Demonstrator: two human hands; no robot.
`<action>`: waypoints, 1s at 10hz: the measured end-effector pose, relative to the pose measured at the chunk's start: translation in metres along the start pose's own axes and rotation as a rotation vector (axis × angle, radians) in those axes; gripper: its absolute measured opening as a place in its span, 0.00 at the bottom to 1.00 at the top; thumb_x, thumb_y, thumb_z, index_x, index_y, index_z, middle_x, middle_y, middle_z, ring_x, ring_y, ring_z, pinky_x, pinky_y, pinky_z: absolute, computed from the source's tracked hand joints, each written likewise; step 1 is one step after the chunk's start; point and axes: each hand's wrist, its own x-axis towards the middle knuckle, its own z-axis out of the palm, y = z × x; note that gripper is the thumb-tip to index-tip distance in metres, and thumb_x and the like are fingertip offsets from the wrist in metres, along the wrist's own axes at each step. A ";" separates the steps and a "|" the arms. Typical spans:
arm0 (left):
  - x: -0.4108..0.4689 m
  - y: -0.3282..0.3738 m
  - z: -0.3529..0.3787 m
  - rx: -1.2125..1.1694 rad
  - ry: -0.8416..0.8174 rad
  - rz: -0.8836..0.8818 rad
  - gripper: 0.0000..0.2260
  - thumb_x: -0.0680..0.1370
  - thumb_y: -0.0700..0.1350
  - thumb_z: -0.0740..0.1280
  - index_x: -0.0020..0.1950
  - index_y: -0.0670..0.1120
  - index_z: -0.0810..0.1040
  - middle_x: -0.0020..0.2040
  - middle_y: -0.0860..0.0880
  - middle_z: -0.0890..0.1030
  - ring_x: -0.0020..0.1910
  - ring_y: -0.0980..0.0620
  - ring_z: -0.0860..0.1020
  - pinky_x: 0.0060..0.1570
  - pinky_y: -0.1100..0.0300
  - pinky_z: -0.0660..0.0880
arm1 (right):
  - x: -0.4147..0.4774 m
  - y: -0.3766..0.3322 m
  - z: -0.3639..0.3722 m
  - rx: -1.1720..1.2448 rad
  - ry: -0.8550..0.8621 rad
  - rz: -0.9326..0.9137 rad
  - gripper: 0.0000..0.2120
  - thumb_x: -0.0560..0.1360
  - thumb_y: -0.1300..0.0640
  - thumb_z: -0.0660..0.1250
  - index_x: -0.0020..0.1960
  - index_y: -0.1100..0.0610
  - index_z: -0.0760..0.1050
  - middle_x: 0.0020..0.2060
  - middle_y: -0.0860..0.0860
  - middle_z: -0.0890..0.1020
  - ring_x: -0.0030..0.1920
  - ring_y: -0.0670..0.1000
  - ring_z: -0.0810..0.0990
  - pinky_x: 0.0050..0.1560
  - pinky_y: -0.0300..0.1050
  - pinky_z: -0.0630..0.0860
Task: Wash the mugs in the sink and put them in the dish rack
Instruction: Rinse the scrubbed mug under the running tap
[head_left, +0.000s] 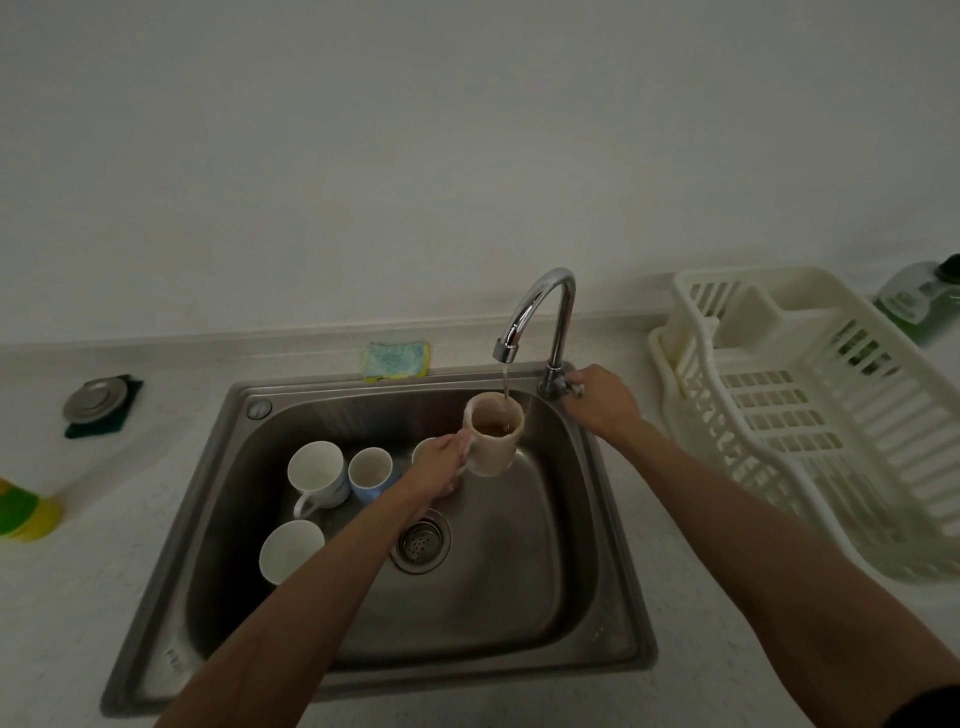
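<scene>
Under running tap (540, 312), unlabelled mug (493, 434)

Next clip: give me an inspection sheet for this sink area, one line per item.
Surface: pale counter around a steel sink; drain strainer in place.
Job's things: beige mug held under the running tap; white mug, blue mug and a second white mug in the sink; another partly hidden behind the left hand. Dish rack holds no mugs.
Clutter: sponge behind the sink; sink plug on a dark pad; yellow-green item at left edge; green bottle.
Hands: left hand grips the beige mug; right hand on the tap handle.
Cables: nothing seen.
Surroundings: plain wall.
</scene>
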 end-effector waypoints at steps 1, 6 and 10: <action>-0.004 0.002 0.000 0.003 -0.002 0.010 0.14 0.82 0.53 0.56 0.46 0.44 0.71 0.33 0.50 0.67 0.30 0.55 0.64 0.30 0.62 0.63 | 0.000 0.001 0.001 -0.009 0.009 -0.015 0.11 0.75 0.61 0.64 0.53 0.56 0.82 0.45 0.53 0.77 0.40 0.50 0.73 0.39 0.40 0.67; -0.011 -0.005 -0.010 0.000 0.128 0.070 0.13 0.82 0.52 0.58 0.59 0.45 0.74 0.54 0.45 0.76 0.48 0.48 0.76 0.45 0.55 0.77 | -0.045 -0.038 0.051 0.616 -0.507 0.227 0.14 0.81 0.46 0.59 0.56 0.54 0.75 0.47 0.53 0.81 0.40 0.52 0.84 0.36 0.42 0.79; -0.019 0.002 -0.020 0.560 0.257 0.389 0.17 0.81 0.53 0.56 0.42 0.44 0.75 0.40 0.47 0.76 0.42 0.45 0.76 0.46 0.49 0.71 | -0.035 -0.073 0.086 1.041 -0.172 0.333 0.12 0.73 0.75 0.64 0.53 0.66 0.80 0.34 0.51 0.80 0.30 0.40 0.79 0.26 0.32 0.74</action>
